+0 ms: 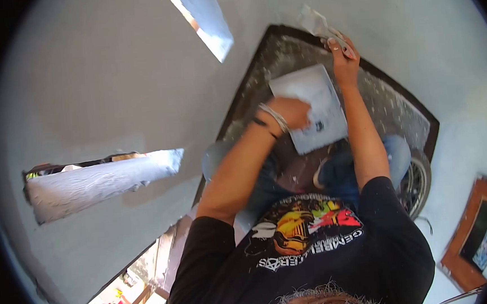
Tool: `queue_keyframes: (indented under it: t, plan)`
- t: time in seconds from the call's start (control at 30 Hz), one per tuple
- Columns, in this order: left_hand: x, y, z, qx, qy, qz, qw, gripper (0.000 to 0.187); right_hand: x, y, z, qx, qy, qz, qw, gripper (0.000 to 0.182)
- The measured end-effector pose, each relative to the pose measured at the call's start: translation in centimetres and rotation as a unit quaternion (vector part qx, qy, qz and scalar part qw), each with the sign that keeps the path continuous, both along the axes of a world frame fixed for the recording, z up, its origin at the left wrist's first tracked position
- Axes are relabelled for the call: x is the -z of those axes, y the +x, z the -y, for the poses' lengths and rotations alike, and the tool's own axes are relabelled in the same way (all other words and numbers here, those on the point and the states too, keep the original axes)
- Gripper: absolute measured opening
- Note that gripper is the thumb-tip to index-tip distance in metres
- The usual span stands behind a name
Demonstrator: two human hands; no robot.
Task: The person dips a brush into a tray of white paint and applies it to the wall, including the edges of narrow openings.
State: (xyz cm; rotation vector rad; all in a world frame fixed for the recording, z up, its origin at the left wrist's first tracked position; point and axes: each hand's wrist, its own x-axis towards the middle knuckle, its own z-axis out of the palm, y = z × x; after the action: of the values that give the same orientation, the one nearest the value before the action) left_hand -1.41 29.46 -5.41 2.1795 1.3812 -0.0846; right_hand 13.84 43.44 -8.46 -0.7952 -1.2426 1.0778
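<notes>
My left hand (293, 113), with pale bands round its wrist, is over a whitish rectangular board (323, 98). Its fingers look curled but are smeared by motion, and whatever they may hold is hidden. The board lies tilted above my lap, with a small dark mark near its lower part. Farther out, my right hand (343, 54) is closed round the handle of a flat scraper (314, 23). Whitish material covers the scraper's blade, which is close to the pale wall.
Dark, speckled floor (386, 94) with a brown border lies around my bent legs. A spoked wheel (416, 184) stands at the right, near a wood-framed board (480, 231). The grey wall (104, 99) at the left has slanted openings, one with a rough white ledge (104, 184).
</notes>
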Motion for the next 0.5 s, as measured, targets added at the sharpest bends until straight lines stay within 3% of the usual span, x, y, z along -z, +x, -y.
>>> queue_keyframes:
  t: [0.07, 0.1, 0.17, 0.23, 0.37, 0.5]
  plan:
    - [0.2, -3.2, -1.9, -0.106, 0.099, 0.102, 0.984, 0.03, 8.6, 5.0, 1.7, 0.031, -0.094, 0.103, 0.99, 0.021]
    - [-0.6, -4.6, -2.7, -0.168, 0.107, 0.098, 0.975, 0.03, 12.6, 6.5, 2.4, 0.042, -0.131, 0.151, 0.979, 0.019]
    - [-2.6, -5.9, -3.7, -0.254, 0.106, 0.079, 0.958, 0.029, 17.9, 7.9, 4.9, 0.059, -0.336, 0.089, 0.936, 0.014]
    - [-3.2, -6.4, -3.9, -0.305, 0.083, 0.048, 0.947, 0.03, 22.6, 8.3, 7.1, 0.096, -0.402, 0.003, 0.91, 0.014]
    - [-1.2, -7.9, -4.3, -0.321, 0.043, 0.03, 0.946, 0.035, 24.2, 6.9, 8.7, 0.117, -0.482, 0.038, 0.868, 0.02]
    - [-2.3, -8.4, -3.8, -0.337, 0.052, 0.041, 0.939, 0.041, 24.3, 4.5, 7.9, 0.123, -0.456, -0.014, 0.881, 0.02]
